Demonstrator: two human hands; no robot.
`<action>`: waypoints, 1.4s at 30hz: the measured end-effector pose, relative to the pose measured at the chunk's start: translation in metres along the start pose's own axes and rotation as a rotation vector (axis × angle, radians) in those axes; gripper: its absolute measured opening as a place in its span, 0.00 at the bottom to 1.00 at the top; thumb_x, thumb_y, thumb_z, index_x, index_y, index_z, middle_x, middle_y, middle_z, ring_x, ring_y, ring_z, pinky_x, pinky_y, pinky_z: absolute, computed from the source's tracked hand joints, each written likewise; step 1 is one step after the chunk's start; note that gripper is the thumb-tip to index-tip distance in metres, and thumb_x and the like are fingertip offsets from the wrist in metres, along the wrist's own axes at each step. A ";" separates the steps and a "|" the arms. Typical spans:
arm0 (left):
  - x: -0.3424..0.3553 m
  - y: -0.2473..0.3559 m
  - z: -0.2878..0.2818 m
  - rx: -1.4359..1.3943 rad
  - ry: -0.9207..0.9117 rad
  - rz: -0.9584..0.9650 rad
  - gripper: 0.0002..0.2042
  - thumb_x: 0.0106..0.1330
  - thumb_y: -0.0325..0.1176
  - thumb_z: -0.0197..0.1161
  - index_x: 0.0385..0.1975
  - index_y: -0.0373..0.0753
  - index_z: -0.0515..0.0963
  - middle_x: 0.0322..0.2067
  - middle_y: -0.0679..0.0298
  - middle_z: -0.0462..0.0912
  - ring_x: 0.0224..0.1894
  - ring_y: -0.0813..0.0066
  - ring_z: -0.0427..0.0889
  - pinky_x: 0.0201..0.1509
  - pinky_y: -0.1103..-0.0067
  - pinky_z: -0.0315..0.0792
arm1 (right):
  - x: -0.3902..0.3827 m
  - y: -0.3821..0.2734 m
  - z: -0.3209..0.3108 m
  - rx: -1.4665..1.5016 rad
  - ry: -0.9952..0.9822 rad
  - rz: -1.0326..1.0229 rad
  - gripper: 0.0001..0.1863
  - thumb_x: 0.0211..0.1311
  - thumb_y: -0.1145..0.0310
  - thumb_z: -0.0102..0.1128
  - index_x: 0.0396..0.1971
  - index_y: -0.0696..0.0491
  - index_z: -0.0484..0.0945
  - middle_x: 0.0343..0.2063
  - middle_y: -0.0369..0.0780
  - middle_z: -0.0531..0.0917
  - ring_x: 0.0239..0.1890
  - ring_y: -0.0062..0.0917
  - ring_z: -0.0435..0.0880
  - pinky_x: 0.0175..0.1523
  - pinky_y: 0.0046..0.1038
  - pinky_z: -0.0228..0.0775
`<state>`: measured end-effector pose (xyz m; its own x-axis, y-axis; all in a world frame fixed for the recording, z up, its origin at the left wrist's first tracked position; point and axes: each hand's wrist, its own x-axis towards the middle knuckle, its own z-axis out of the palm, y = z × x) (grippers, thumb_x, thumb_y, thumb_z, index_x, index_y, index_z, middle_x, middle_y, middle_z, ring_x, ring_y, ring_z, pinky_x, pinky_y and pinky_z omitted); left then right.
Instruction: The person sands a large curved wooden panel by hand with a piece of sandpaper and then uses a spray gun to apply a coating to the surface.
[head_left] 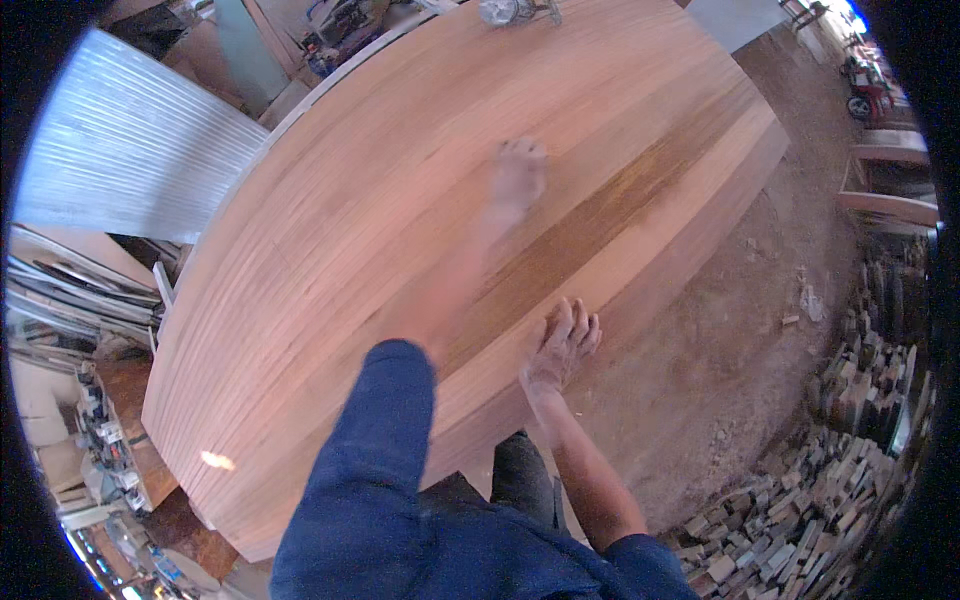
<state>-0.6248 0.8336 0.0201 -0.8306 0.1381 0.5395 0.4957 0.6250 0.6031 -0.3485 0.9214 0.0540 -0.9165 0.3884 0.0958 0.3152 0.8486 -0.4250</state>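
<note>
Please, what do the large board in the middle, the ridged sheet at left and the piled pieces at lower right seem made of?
Large board: wood, smooth-looking, perhaps bare; long grain and a darker band show.
Ridged sheet: perhaps metal, from its silvery shine, or plastic.
Piled pieces: likely unfinished wood, blocky and dull.

Free room runs across the wooden panel [400, 215], until a silvery object [506, 12] obstructs its far edge.

Wood panel [400, 220]: lt pinkish-brn w/ grain stripes, dk brn band [604, 218]; shirt [375, 440] navy.
</note>
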 end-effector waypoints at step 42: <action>0.165 0.063 0.202 0.351 -0.068 -0.113 0.06 0.57 0.30 0.64 0.34 0.48 0.82 0.32 0.62 0.82 0.43 0.61 0.79 0.57 0.62 0.64 | 0.312 0.222 -0.070 0.323 -0.340 -0.459 0.33 0.60 0.62 0.63 0.63 0.57 0.63 0.62 0.56 0.64 0.66 0.54 0.60 0.69 0.53 0.53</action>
<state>-0.7826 1.0512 0.0282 -0.8958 0.0964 0.4338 0.2925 0.8629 0.4122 -0.5476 1.2564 0.0520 -0.9838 -0.1677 0.0638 -0.1674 0.7299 -0.6627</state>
